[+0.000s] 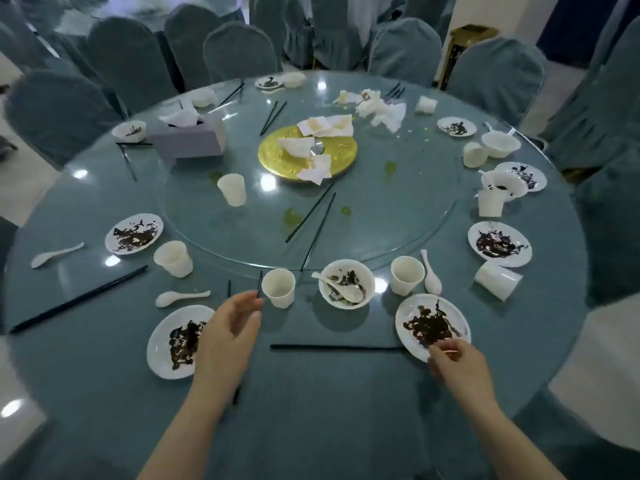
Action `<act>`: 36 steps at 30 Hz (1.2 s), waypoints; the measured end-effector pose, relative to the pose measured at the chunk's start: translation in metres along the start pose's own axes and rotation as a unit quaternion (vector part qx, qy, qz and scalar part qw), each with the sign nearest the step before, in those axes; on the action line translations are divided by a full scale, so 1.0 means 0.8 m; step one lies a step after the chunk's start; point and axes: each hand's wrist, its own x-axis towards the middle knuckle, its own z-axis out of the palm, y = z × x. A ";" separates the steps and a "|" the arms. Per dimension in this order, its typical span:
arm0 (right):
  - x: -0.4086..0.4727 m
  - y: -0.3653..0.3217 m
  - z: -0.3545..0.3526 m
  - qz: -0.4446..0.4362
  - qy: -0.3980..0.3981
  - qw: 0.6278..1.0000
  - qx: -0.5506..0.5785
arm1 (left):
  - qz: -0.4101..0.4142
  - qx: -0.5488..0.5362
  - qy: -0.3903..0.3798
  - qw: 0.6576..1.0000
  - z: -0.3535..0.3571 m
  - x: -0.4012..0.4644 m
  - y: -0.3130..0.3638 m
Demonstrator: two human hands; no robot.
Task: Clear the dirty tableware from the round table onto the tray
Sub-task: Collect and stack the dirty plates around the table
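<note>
Head view, step: start of clearing, judged; nearly all tableware still on the round table (311,393); no tray in sight.
Left hand (228,327): fingers relaxed and apart, holding nothing, just beside a cup (278,287).
Right hand (453,362): fingertips pinching the near rim of a plate (433,325).
Next move: probably lifting the plate level, then taking the cup.
Plate: dark sauce smears.
Cup: seems empty.
Bowl (348,284): a spoon (337,285) and dark leftovers inside.

Both bare forearms reach forward from the near edge of the round table (104,375). The left hand (228,330) hovers with relaxed, spread fingers. The right hand (453,362) curls its fingertips, seemingly pinching something small.
</note>
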 end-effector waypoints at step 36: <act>-0.062 -0.038 0.090 0.064 -0.116 0.989 0.063 | -0.231 0.107 0.011 0.967 -0.082 -0.010 -0.177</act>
